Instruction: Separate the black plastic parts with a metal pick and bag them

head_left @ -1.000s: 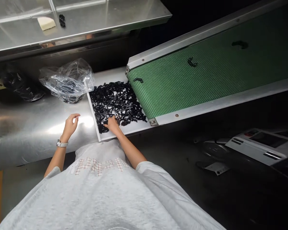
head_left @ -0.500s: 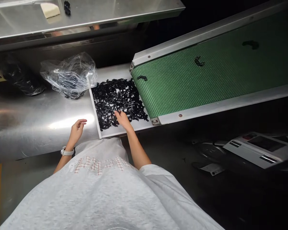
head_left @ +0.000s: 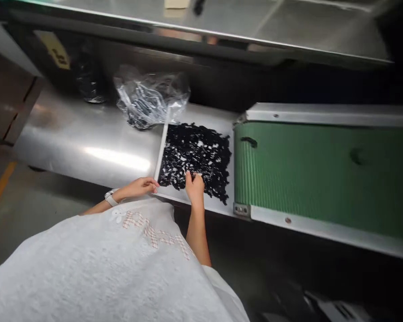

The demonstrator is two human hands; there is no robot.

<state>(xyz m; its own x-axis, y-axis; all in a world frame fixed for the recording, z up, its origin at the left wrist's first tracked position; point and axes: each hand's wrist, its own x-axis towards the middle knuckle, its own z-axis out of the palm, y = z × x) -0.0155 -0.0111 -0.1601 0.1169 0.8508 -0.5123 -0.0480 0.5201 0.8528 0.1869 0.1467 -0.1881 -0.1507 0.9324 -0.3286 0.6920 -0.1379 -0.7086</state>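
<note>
Black plastic parts (head_left: pixel 198 154), small and irregular, spread in a dense layer in white tray (head_left: pixel 160 154); bits of pale base show through. Tray sits at the end of green conveyor belt (head_left: pixel 309 179), metal surface (head_left: pixel 70 138) on its other side.

Right hand (head_left: pixel 195 188) at the near edge of the parts layer, fingers curled, thumb and forefinger close together, narrow; can't tell if a part is pinched. Left hand (head_left: pixel 145 185) by the tray's near left corner, fingers together and loosely bent, tips at the low wall; contact or any held piece can't be made out. Light-strapped wristwatch (head_left: pixel 111 198) on the left wrist.

On the belt: one dark piece (head_left: pixel 249 141) near the tray end, one blurred dark spot (head_left: pixel 357 156) further along.

Clear plastic bag (head_left: pixel 152 96) with dark contents, behind the tray's far left corner, overlapping it in view. Dark wrapped bundle (head_left: pixel 90 82) left of that. Cream block (head_left: pixel 176 4) on the metal shelf (head_left: pixel 242 24) above, cut by frame top. Yellow floor line (head_left: pixel 0 190) lower left.
</note>
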